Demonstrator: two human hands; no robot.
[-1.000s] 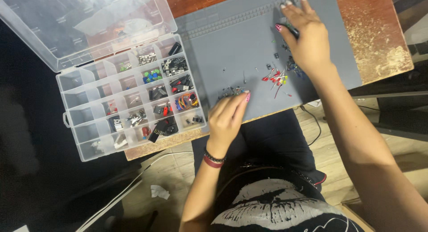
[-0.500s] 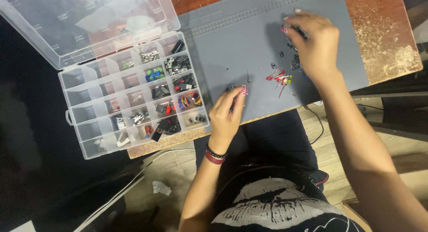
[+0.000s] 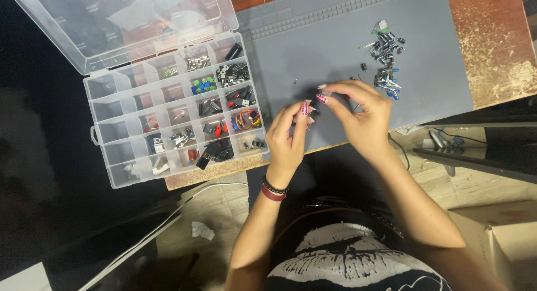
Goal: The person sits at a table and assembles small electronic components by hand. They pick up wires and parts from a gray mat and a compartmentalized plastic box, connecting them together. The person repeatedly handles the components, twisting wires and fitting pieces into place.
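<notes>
**Both hands now meet over the mat's front edge**

Compared with half a second back, the right hand (image 3: 361,115) has pulled away from the far parts pile and come in toward the left hand (image 3: 288,137), so they're now almost touching over the front of the grey mat (image 3: 335,56).

Biggest thing first: the wooden desk (image 3: 492,39), worn and pale along its right front corner. Most of it is covered by that grey mat. Off the desk's left edge hangs a clear plastic organizer box (image 3: 173,109) with its lid (image 3: 123,22) flipped open toward the back; its compartments hold little components in black, green, blue and red.

Both hands' fingers are pinched together on a small dark component (image 3: 313,98), held between the fingertips just above the mat's front edge. It's too tiny to say exactly what it is.

Near the mat's far right corner sits a loose pile of small parts (image 3: 386,50), well apart from the hands. One tiny stray part (image 3: 295,81) lies mid-mat.
</notes>
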